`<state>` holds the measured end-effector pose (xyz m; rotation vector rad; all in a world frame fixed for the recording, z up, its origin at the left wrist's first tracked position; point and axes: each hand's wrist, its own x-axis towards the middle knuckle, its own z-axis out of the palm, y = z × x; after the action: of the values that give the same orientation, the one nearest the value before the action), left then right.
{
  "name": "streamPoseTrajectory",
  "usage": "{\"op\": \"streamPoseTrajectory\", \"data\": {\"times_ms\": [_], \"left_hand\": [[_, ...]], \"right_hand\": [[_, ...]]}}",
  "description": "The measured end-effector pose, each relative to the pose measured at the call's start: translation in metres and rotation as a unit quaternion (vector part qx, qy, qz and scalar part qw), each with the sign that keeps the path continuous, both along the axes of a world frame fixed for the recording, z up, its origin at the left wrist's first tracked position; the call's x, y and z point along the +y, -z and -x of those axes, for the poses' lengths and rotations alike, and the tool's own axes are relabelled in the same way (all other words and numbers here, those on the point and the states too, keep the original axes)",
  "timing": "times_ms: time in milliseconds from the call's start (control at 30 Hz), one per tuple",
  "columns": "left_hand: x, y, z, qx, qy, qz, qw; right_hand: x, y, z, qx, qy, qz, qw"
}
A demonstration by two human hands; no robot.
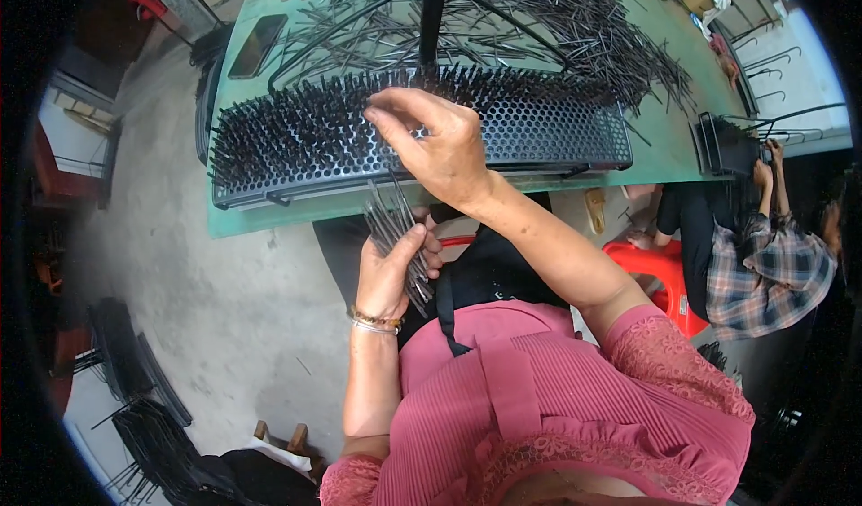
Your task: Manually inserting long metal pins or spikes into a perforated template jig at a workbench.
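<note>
My left hand (392,264), with bracelets at its wrist, is wrapped round a bundle of thin dark rods (382,217) below the table's front edge. Over the middle of a long perforated metal rack (548,142) is my right hand (440,142), thumb and forefinger brought together. Whether a rod is between those fingertips is too small to tell. Many black-tipped rods (287,129) stand upright in the rack's holes, densely on its left half and along the back. Bare holes show at the front right of the rack.
Loose dark rods (575,21) lie heaped across the green table (664,151) behind the rack. A black stand post (432,21) rises there, with a phone (258,46) to its left. At the right, another person (763,264) works beside a red stool (660,277).
</note>
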<state>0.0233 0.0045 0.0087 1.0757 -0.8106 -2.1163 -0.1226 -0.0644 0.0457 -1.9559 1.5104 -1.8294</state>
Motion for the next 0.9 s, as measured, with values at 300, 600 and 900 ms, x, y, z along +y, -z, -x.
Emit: {"op": "streamPoseTrajectory", "data": {"times_ms": [300,600,900], "left_hand": [[-0.0005,0.0018,0.0031,0.024,0.007,-0.011,1.0],[-0.0001,0.0022,0.0015,0.022,0.007,-0.014,1.0],[-0.0009,0.0021,0.0005,0.03,0.013,-0.026,0.999]], "right_hand": [[-0.0006,-0.001,0.0038,-0.026,-0.011,-0.009,1.0],[-0.0006,0.0042,0.0006,-0.016,-0.005,-0.016,1.0],[-0.002,0.0013,0.0,0.045,-0.004,0.004,0.999]]}}
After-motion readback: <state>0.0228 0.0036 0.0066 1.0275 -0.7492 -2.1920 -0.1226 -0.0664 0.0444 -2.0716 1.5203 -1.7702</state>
